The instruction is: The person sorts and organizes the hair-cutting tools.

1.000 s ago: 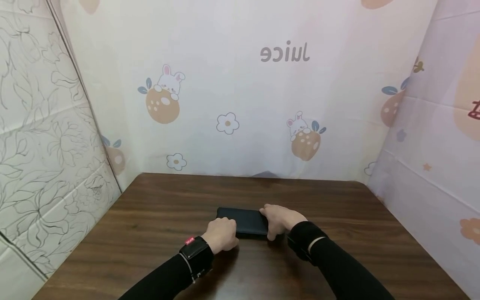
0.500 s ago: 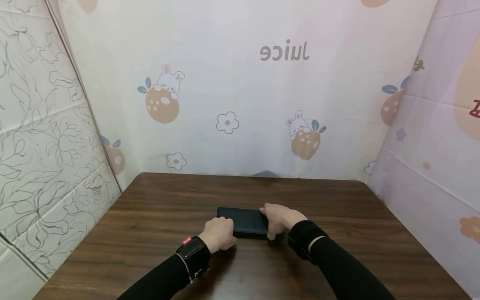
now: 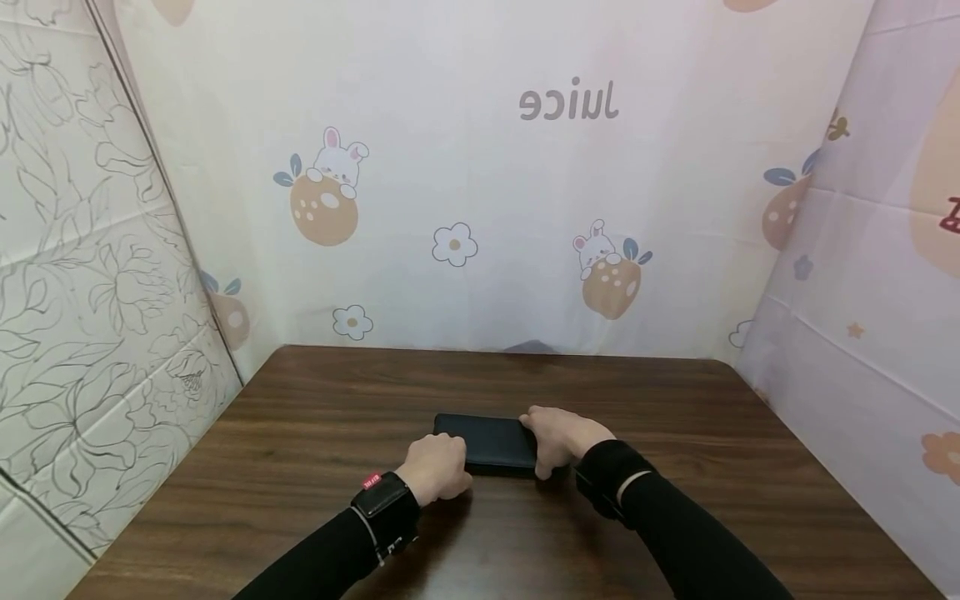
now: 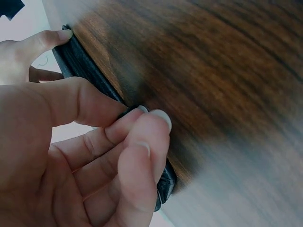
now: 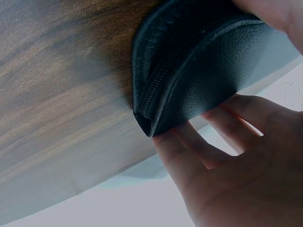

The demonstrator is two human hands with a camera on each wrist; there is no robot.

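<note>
A black leather zip wallet lies on the brown wooden table. At its near left edge, my left hand has its fingers curled. The left wrist view shows thumb and fingertips pinching a small black pull tab at the wallet's edge. My right hand grips the wallet's right end, thumb on the near side and fingers on the far side. In the right wrist view the zipper runs along the edge and round the corner. The left hand covers the wallet's near left corner in the head view.
Behind the table hangs a pale printed curtain with bunnies and fruit. Similar cloth closes off the right side, and a flower-line sheet the left. Black bands with cameras sit on both wrists.
Over the first half second my left hand shifted slightly left along the wallet's near edge, then stayed nearly still. The right hand and the wallet have kept their place.
</note>
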